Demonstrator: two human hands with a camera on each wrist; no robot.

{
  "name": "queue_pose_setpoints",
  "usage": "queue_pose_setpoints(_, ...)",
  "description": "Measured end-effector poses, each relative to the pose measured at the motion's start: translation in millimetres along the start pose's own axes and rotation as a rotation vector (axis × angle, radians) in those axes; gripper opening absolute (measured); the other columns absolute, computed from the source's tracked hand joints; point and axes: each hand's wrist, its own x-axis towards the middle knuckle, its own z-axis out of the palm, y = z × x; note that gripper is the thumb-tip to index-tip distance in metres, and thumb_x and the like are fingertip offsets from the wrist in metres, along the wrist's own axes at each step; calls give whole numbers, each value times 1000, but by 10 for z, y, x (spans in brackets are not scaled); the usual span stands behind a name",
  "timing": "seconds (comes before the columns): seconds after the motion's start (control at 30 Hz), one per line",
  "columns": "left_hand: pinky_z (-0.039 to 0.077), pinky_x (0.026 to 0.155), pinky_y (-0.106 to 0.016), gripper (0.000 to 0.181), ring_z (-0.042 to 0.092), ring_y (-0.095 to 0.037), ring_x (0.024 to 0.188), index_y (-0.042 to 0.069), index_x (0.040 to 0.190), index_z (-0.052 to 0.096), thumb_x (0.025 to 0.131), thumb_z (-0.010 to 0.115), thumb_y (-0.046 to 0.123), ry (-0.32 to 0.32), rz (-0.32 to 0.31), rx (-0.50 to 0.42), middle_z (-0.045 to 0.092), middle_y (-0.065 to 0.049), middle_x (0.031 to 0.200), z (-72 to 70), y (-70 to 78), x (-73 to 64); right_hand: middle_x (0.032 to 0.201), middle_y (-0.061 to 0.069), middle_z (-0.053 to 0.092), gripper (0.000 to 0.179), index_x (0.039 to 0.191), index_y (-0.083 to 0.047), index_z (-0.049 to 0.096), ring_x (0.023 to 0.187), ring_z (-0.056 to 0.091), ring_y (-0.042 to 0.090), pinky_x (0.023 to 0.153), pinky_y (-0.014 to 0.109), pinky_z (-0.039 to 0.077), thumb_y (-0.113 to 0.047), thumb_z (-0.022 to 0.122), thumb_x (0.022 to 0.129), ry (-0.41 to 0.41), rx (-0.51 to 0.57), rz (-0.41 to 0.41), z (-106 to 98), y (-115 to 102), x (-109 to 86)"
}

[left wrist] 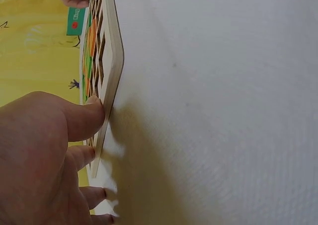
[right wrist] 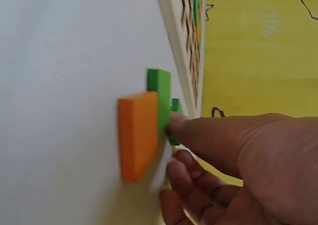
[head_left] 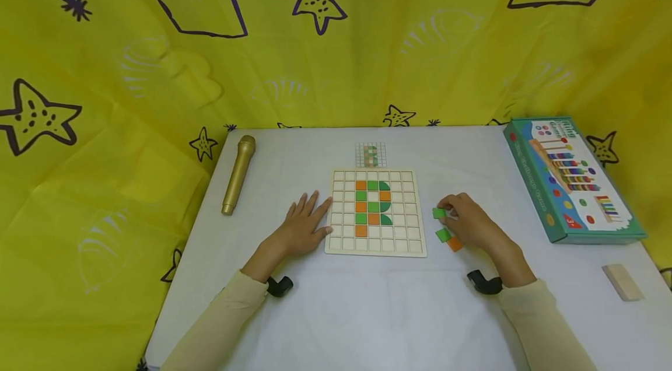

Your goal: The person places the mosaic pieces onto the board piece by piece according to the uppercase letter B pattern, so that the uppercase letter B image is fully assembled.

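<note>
A square wooden grid board point(head_left: 375, 253) lies mid-table, with orange, green and dark green pieces set in an R shape. My left hand point(head_left: 304, 225) rests flat beside it, fingers spread; in the left wrist view the thumb point(left wrist: 87, 120) touches the board's edge. Right of the board, my right hand point(head_left: 469, 222) pinches a green square tile point(head_left: 438, 213) between thumb and fingers; the thumb hides part of it in the right wrist view. Nearer me lie another green tile point(head_left: 443, 235) and an orange tile point(right wrist: 138, 135), touching or nearly so.
Behind the board lies a small pattern card point(head_left: 381, 155) showing the same R. A gold microphone point(head_left: 240, 175) is at the left. To the right are a green game box point(head_left: 577, 184) and a pale wooden block point(head_left: 622, 282). A yellow curtain point(head_left: 357, 67) hangs behind the table.
</note>
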Motion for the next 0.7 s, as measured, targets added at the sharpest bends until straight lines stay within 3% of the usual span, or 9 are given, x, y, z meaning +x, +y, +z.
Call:
queue_pose_setpoints(0.3, 5, 129, -63, 73, -4, -43, 163, 23, 171, 16, 110, 44, 51, -3, 1, 4, 0, -17, 177, -11, 16, -9, 124, 25, 56, 28, 130, 5, 60, 114, 62, 41, 96, 55, 54, -4, 65, 104, 57, 13, -93, 137, 16, 33)
queue_pose_setpoints(0.7, 5, 129, -64, 72, -4, -43, 163, 22, 171, 16, 111, 44, 50, 2, 6, 8, 1, -17, 177, -4, 1, -6, 126, 26, 56, 29, 131, 6, 62, 116, 61, 41, 100, 56, 53, -6, 65, 104, 67, 1, -71, 159, -73, 23)
